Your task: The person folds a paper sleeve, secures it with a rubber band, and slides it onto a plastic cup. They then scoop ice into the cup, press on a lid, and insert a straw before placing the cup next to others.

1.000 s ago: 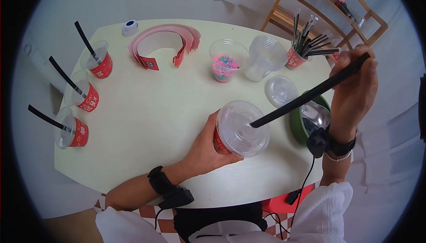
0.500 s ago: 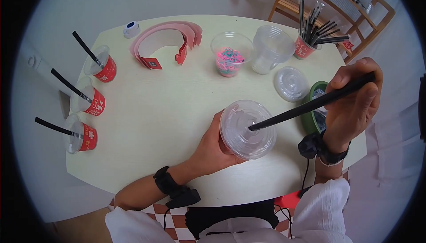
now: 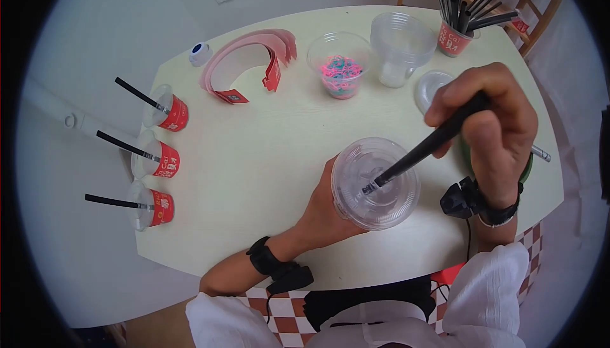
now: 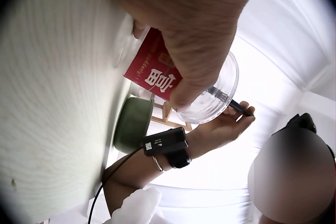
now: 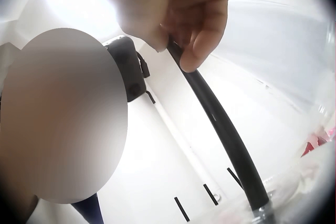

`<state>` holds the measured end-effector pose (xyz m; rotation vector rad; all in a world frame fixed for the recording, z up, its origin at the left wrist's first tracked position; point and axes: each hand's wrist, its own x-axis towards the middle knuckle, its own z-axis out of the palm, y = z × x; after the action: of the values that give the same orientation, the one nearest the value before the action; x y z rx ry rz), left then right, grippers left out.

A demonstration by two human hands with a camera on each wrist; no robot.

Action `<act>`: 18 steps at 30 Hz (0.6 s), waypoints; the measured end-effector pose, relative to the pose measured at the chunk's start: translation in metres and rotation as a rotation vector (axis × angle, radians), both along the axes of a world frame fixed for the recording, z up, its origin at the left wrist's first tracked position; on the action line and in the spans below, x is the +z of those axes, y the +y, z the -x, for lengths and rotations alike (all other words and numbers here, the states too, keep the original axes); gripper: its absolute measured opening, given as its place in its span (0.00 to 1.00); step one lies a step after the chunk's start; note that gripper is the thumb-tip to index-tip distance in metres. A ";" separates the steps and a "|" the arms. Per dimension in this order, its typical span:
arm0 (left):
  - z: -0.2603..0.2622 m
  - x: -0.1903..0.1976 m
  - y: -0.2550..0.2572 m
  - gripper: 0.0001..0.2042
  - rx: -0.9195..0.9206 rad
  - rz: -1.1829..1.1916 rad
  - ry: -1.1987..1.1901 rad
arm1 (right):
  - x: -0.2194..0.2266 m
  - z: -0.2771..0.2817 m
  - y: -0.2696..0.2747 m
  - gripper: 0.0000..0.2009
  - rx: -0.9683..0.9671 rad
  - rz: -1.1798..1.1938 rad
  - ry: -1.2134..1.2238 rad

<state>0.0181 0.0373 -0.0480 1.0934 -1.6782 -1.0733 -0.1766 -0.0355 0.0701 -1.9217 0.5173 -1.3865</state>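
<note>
My left hand [image 3: 321, 214] grips a clear plastic cup with a red paper band [image 4: 149, 66] near the table's front edge. A clear lid [image 3: 397, 198] covers the cup. Above it, my right hand [image 3: 502, 116] pinches a thick black straw [image 3: 429, 144] near its upper end, as the right wrist view also shows. The straw slants down into the middle of the lid, and its lower end shows through the clear plastic. Part of the cup's band is hidden behind my left fingers in the left wrist view.
Several banded cups with straws, including a front one [image 3: 162, 208], line the left side. Pink paper bands [image 3: 222, 59], a cup of pink and teal shreds [image 3: 343, 75], stacked clear cups [image 3: 403, 40], a straw holder [image 3: 454, 40], a loose lid [image 3: 432, 87] and a green bowl [image 4: 134, 124] stand around.
My right hand has come down and closer to the cup, pushing the straw's lower end through the lid. My left hand keeps holding the cup. The head view has shifted, moving the surroundings.
</note>
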 end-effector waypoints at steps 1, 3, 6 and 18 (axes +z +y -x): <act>0.000 0.002 0.000 0.50 0.000 0.011 -0.018 | 0.000 -0.004 0.001 0.20 0.024 -0.045 0.033; 0.000 0.001 -0.001 0.50 -0.013 -0.048 -0.015 | 0.000 -0.004 0.001 0.18 0.065 -0.126 0.132; 0.001 -0.004 -0.004 0.50 -0.038 -0.067 -0.013 | 0.001 -0.001 0.000 0.19 0.084 -0.088 0.242; 0.002 0.013 -0.001 0.51 -0.009 -0.268 0.191 | 0.022 0.017 0.044 0.14 0.297 0.474 0.509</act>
<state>0.0163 0.0360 -0.0351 1.1106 -1.4188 -1.3924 -0.1939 0.0086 0.0923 -2.6330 0.1169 -0.8708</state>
